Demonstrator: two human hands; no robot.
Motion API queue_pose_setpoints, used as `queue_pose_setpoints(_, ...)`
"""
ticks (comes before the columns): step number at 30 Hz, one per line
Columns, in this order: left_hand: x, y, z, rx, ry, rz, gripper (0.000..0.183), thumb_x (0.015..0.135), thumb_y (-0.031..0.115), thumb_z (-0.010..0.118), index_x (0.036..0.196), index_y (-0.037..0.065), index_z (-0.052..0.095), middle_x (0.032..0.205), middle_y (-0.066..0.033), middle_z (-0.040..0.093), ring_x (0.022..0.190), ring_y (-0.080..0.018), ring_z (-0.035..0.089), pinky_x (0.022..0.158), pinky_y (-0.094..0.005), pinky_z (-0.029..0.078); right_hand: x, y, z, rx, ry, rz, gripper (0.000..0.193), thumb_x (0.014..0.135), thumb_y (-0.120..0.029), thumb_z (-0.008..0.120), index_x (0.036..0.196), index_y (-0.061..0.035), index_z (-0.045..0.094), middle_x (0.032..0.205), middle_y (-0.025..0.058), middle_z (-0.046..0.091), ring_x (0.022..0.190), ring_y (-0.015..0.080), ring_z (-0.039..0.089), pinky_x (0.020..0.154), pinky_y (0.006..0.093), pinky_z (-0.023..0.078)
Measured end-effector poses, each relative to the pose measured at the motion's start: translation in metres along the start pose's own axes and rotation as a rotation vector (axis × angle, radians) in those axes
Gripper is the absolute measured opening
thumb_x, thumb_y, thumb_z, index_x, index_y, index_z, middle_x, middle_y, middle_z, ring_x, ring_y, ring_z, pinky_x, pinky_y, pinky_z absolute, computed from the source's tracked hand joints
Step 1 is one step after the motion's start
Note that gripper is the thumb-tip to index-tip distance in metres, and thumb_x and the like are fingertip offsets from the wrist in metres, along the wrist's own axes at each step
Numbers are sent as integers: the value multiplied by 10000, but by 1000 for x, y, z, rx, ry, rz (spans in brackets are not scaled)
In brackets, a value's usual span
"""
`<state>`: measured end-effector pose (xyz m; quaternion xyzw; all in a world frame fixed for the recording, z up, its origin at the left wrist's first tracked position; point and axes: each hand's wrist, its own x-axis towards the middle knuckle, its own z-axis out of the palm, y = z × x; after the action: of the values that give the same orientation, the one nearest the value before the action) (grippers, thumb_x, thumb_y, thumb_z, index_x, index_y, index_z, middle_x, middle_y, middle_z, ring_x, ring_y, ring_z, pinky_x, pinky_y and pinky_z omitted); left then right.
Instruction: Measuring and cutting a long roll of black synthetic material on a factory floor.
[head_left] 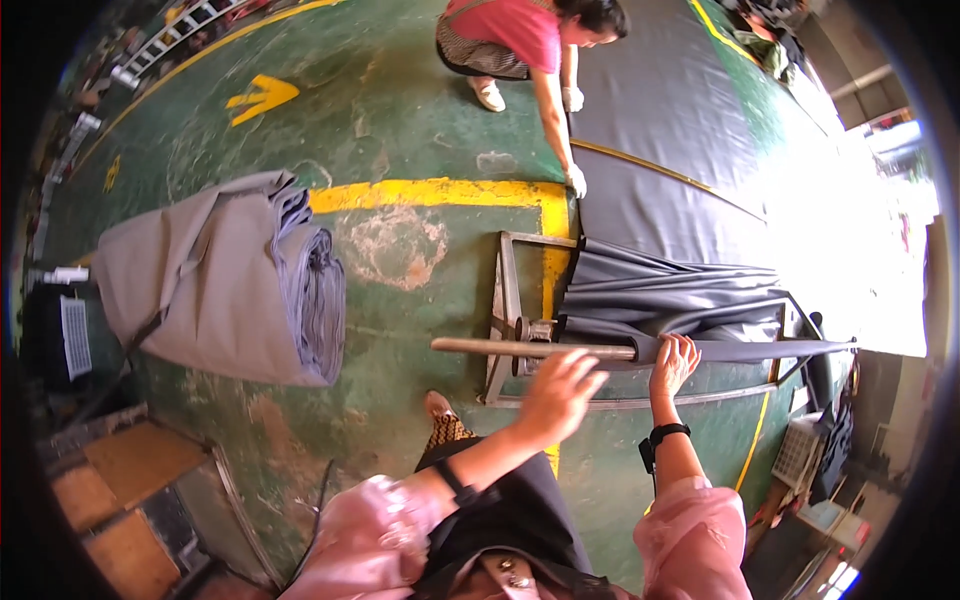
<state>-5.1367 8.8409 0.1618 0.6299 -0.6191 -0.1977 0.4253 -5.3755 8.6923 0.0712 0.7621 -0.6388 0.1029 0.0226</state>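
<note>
A long metal bar [480, 346] lies crosswise on a low metal frame [510, 280], its bare end pointing left. Dark grey sheeting [760, 351] is wrapped around the bar's right part. My left hand [562, 398] is just below the bare bar with its fingers apart; the fingertips reach the bar's edge, and I cannot tell whether they touch. My right hand [675, 365] has its fingers curled over the wrapped sheeting near its left edge. Behind the bar the sheeting [670, 290] bunches in folds, then runs flat along the floor away from me.
A co-worker [510, 40] in a pink top and white gloves squats at the sheet's left edge. A thin yellowish strip [670, 175] crosses the sheet. A large folded grey bundle [220, 280] lies on the green floor, left. A wooden-topped stand [135, 465] is near left; a white crate [797, 448] stands right.
</note>
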Motion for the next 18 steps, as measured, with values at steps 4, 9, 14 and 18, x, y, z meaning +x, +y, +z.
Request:
queue_pose_setpoints(4, -14, -58, -85, 291, -58, -97, 404, 757, 110, 625, 1150, 74, 539, 1133, -111, 543, 1127, -305, 479, 965, -445, 368, 3, -14, -1, -23, 43, -28, 186, 845, -201, 463, 883, -158, 639, 1004, 7, 581, 1124, 209, 463, 1067, 445, 199)
queue_pose_setpoints(9, -20, -108, -97, 366, -464, -77, 473, 843, 280, 585, 1243, 47, 486, 1163, -124, 545, 1077, -256, 514, 929, -420, 386, 2, -27, -1, -7, 64, 41, 172, 825, -156, 472, 890, -127, 628, 1055, 49, 570, 1153, 250, 445, 1082, 455, 212)
queue_pose_setpoints(14, -16, -127, -101, 271, -623, 79, 409, 816, 103, 488, 1221, 50, 519, 1105, -116, 587, 910, -252, 608, 758, -365, 504, -12, -23, -6, -47, 57, 134, 215, 808, -108, 457, 954, -113, 615, 1229, 90, 512, 1265, 293, 365, 1090, 461, 223)
queue_pose_setpoints(18, 6, -141, -110, 129, -782, 71, 464, 805, 56, 446, 1267, 56, 483, 1110, -122, 583, 857, -274, 622, 698, -359, 518, -7, -41, -5, -50, 5, 331, 286, 856, -148, 461, 1104, -119, 601, 1437, 106, 305, 1343, 328, 237, 1103, 404, 212)
